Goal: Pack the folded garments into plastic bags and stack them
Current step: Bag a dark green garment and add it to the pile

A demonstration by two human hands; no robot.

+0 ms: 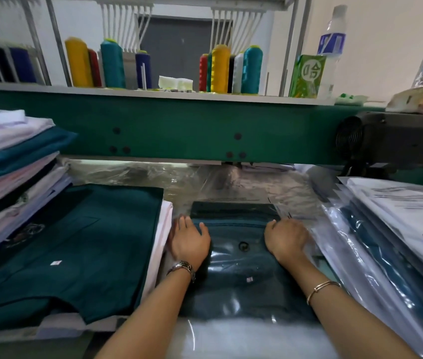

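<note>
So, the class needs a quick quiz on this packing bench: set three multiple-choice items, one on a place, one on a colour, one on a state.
1. Where is the stack of bagged garments?
A. On the shelf
B. At the person's right
C. At the person's left

2. What colour is the garment under the hands?
A. Yellow
B. White
C. Dark teal

3. That garment is:
A. Inside a clear plastic bag
B. Unbagged
C. Hanging up

1 B: it lies beside the right hand.
2 C: teal shows between the left hand and right hand.
3 A: glossy plastic covers it.
</note>
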